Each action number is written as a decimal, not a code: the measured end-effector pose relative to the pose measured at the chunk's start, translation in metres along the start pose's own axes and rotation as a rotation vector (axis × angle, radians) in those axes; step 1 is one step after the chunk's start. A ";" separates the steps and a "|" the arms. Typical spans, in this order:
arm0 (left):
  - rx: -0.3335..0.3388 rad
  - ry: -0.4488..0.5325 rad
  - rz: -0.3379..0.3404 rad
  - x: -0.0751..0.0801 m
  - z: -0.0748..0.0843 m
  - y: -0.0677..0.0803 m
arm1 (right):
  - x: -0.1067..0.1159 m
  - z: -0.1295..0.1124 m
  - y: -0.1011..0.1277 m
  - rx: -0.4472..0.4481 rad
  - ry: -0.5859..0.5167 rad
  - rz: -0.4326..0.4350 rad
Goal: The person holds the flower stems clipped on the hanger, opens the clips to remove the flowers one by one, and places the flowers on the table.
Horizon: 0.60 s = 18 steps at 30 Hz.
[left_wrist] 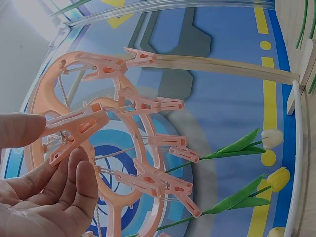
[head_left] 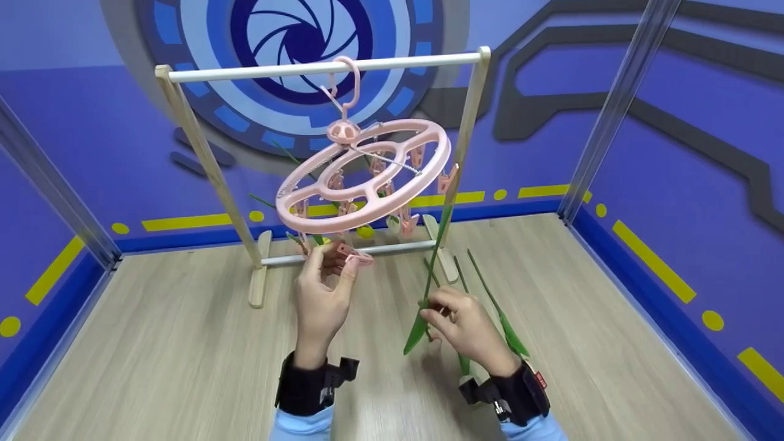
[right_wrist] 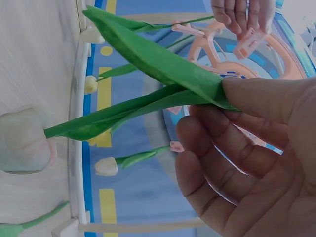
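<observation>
My left hand (head_left: 323, 300) pinches a pink clothespin (left_wrist: 81, 128) between thumb and fingertips, just below the round pink clip hanger (head_left: 367, 211). The hanger hangs tilted by its hook from the white bar of a wooden stand (head_left: 208, 165). With thumb and fingers, my right hand (head_left: 468, 324) pinches an artificial tulip (right_wrist: 158, 64) where its green leaves meet the stem. Its pale flower head (right_wrist: 24, 140) points down and its stem points up toward the hanger. Behind the left hand, a white tulip (left_wrist: 271, 139) and a yellow tulip (left_wrist: 279, 178) hang head down from other clothespins.
More tulips lie on the wooden table (head_left: 184, 367) by the right hand, among them one with a long green leaf (head_left: 513, 334). The stand's lower white bar (head_left: 398, 248) and its feet (head_left: 257, 288) are behind the hands. Blue printed walls enclose the table.
</observation>
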State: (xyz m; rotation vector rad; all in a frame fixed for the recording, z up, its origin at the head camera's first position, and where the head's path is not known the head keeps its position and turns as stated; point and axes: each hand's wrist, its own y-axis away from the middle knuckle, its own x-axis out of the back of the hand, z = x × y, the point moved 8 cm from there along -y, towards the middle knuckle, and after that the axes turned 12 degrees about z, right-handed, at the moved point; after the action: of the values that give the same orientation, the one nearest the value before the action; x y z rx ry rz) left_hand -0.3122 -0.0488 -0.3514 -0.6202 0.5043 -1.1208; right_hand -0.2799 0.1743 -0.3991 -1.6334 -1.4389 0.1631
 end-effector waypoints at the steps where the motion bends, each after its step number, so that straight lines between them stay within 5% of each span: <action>1: 0.001 0.007 0.001 0.000 0.000 0.000 | 0.001 0.000 0.000 0.004 0.002 0.003; 18: 0.052 0.011 0.020 0.006 -0.003 -0.001 | 0.011 0.005 0.000 -0.043 -0.015 -0.042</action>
State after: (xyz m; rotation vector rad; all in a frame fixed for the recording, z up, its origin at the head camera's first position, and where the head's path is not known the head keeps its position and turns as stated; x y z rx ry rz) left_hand -0.3127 -0.0551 -0.3535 -0.5635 0.4882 -1.1155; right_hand -0.2798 0.1860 -0.3964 -1.6385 -1.4961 0.1221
